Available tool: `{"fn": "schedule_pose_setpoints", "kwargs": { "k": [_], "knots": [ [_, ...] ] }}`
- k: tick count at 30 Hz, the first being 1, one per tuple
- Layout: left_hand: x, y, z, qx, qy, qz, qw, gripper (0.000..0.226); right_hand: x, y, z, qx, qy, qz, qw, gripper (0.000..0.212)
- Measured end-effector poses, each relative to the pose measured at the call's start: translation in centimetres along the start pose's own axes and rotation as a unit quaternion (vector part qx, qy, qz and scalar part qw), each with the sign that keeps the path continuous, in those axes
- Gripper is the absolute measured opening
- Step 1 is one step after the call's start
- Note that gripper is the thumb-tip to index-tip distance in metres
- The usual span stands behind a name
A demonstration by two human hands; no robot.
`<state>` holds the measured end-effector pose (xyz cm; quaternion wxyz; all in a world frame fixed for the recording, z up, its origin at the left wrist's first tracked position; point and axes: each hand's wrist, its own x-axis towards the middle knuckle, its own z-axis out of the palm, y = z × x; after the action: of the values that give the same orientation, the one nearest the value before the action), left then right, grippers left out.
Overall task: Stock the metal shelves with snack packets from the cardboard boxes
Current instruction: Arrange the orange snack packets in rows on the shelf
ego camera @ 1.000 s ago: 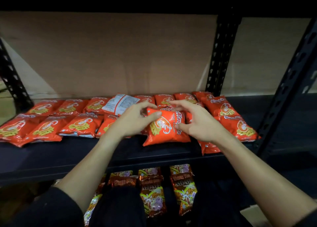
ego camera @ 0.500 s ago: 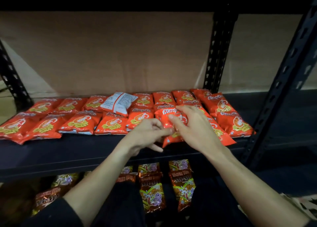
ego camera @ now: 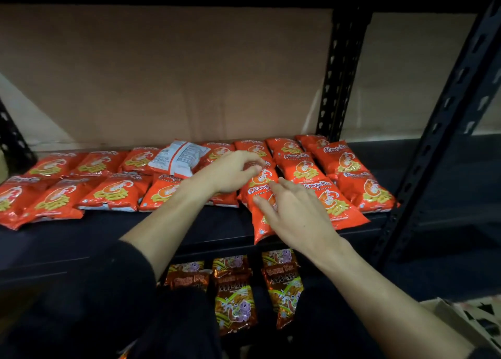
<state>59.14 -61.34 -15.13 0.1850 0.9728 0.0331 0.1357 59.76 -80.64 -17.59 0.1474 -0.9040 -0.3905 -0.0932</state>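
1. The left hand (ego camera: 233, 171) reaches onto the metal shelf (ego camera: 189, 231). Its fingers curl over the top end of an orange snack packet (ego camera: 257, 227), so its grip is clenched on that end.
2. The right hand (ego camera: 298, 217) lies on the lower half of the same packet with its fingers straight and spread. Its grip is released, and it presses flat rather than holding.
3. The packet lies lengthwise near the front of the shelf, tilted a little. Its bottom end reaches the shelf's front edge, and its top end rests over the packets behind it.
4. Two rows of orange packets (ego camera: 113, 193) with a prawn picture fill the shelf from the left side to just past the hands. Most of them lie flat and face up.
5. One white-backed packet (ego camera: 179, 158) lies face down on the back row, just left of the left hand.
6. A brown cardboard sheet (ego camera: 162, 74) stands behind the rows.
7. A black perforated upright (ego camera: 341, 74) rises at the back right.
8. On the shelf below, darker brown-orange noodle-snack packets (ego camera: 234, 304) lie in short columns.
9. A corner of a cardboard box (ego camera: 447, 312) shows at the bottom right, beside the right forearm.
10. A black sleeve (ego camera: 108, 291) covers the left arm up to mid-forearm.
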Motion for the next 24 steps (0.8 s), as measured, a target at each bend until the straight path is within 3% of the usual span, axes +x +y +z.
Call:
{"fn": "schedule_pose_setpoints", "kwargs": {
  "k": [3,8,15,20,24],
  "knots": [
    [1.7,-0.2,0.7,0.060,-0.063,0.007,0.996,0.040,-0.4,-0.5,0.1,-0.054,-0.030,0.000,0.998,0.078],
    [2.9,-1.4,1.5,0.129,-0.100,0.016,0.987,0.057,-0.7,-0.9,0.3,-0.078,-0.041,0.000,0.996,0.078],
    [3.1,-2.2,1.5,0.115,-0.094,-0.002,0.989,0.058,-1.0,-1.0,1.5,-0.095,-0.042,0.011,0.995,0.070],
    [3.3,-2.6,1.9,0.103,-0.103,-0.019,0.989,0.058,-0.7,-0.8,1.7,-0.109,-0.042,0.016,0.993,0.078],
    [3.5,-2.8,2.0,0.113,-0.111,-0.020,0.987,0.057,-0.3,-0.3,1.8,-0.115,-0.047,0.018,0.992,0.068]
  ]
}}
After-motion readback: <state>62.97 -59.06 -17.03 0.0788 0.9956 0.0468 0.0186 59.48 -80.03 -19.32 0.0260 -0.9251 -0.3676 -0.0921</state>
